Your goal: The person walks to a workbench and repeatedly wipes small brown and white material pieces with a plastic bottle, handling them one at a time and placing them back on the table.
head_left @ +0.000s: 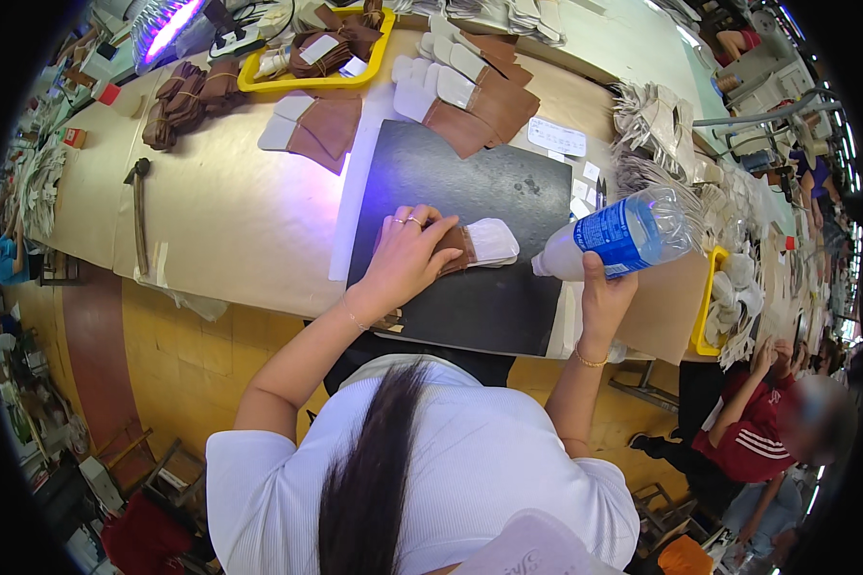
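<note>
My left hand lies over a brown piece with a white end, thumb and fingers closed on its brown part. Part of that piece is hidden under the hand. It rests on a black board on the workbench. In my right hand is a clear plastic bottle with a blue label, partly filled with whitish liquid. The bottle is tilted, its narrow mouth pointing left and down, a little to the right of the white end and apart from it.
Brown-and-white pieces lie fanned beyond the board, others to their left. A yellow tray, tied brown bundles, a hammer and a lit lamp are leftward. Another yellow tray is right, near a co-worker in red.
</note>
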`<state>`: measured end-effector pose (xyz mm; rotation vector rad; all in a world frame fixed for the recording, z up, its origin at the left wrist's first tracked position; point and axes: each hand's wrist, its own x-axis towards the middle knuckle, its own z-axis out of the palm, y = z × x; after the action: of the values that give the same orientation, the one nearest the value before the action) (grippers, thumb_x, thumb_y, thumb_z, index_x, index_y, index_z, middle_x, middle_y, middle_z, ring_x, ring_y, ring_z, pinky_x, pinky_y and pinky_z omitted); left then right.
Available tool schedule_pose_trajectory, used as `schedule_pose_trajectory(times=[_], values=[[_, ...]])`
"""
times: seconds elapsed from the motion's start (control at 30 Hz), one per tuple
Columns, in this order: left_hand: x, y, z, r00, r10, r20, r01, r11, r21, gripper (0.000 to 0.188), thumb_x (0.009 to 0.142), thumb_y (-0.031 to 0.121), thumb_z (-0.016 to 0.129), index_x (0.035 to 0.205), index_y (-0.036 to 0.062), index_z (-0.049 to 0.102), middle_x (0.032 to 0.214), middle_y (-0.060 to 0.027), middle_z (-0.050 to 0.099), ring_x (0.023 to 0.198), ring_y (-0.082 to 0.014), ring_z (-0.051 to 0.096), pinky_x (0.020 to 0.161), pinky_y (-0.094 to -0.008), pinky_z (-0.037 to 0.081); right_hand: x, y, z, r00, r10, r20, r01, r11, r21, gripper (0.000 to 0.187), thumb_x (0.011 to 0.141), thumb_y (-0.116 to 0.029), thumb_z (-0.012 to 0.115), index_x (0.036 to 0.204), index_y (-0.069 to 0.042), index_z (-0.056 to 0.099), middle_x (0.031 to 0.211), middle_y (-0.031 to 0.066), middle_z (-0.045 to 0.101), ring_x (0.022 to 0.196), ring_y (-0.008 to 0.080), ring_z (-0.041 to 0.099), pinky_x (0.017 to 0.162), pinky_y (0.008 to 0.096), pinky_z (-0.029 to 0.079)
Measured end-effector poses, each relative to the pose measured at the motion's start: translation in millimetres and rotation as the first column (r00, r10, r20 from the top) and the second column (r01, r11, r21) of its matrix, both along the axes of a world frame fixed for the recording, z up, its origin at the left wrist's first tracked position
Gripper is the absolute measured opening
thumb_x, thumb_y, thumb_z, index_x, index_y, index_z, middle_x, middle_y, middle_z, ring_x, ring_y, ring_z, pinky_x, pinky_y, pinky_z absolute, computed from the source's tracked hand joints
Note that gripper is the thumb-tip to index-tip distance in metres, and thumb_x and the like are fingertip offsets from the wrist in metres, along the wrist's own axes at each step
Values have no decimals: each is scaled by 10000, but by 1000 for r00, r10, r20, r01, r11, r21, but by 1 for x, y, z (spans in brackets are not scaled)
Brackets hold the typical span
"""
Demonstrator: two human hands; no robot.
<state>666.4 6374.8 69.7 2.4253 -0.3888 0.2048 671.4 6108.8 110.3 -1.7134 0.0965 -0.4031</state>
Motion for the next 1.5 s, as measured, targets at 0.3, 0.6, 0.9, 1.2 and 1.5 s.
schedule_pose_trajectory(times=[0.3, 0.6, 0.9, 1.2, 1.5], values=[[-5, -3, 3, 993, -85, 85, 82, 996, 28, 206, 831, 178, 676, 1008, 76, 650, 1018, -63, 585, 968, -263, 538, 851, -397, 388, -1, -8, -9, 999, -26, 31, 24, 999, 47, 708, 761, -271, 847, 1260, 71, 479, 1163, 129, 594, 1046, 182, 580, 948, 316, 446], [1, 3, 14, 979, -167, 120, 160, 985, 60, 121, 773, 39, 652, 877, 68, 597, 878, -67, 582, 899, -259, 559, 823, -398, 394, -7, -14, -7, 997, -75, 17, 75, 996, 40, 814, 731, -308, 865, 1313, 58, 429, 1221, 139, 554, 1103, 207, 554, 985, 330, 426], [6, 16, 43, 876, -379, -298, 411, 910, 49, 136, 752, 70, 581, 888, 69, 588, 759, -102, 574, 750, -295, 557, 738, -383, 409, -16, -14, -3, 993, -116, 36, 112, 989, 95, 705, 770, -334, 834, 1249, 64, 502, 1137, 100, 603, 1038, 177, 571, 966, 318, 428], [52, 42, 66, 483, -681, -550, -63, 600, -798, 379, 919, 7, 564, 1278, 82, 471, 965, -5, 635, 853, -83, 598, 705, -231, 477, -15, -15, -2, 992, -120, 34, 116, 988, 104, 664, 784, -342, 820, 1219, 68, 530, 1131, 103, 611, 1036, 172, 570, 963, 320, 429], [169, -80, 30, 823, -372, -429, -417, 116, -901, 660, 827, -143, 538, 1371, 113, 265, 1198, -92, 534, 994, -202, 607, 806, -366, 555, -26, -30, -8, 981, -192, 7, 190, 978, 83, 672, 774, -372, 824, 1203, 60, 538, 1124, 96, 610, 1023, 171, 567, 951, 318, 428]])
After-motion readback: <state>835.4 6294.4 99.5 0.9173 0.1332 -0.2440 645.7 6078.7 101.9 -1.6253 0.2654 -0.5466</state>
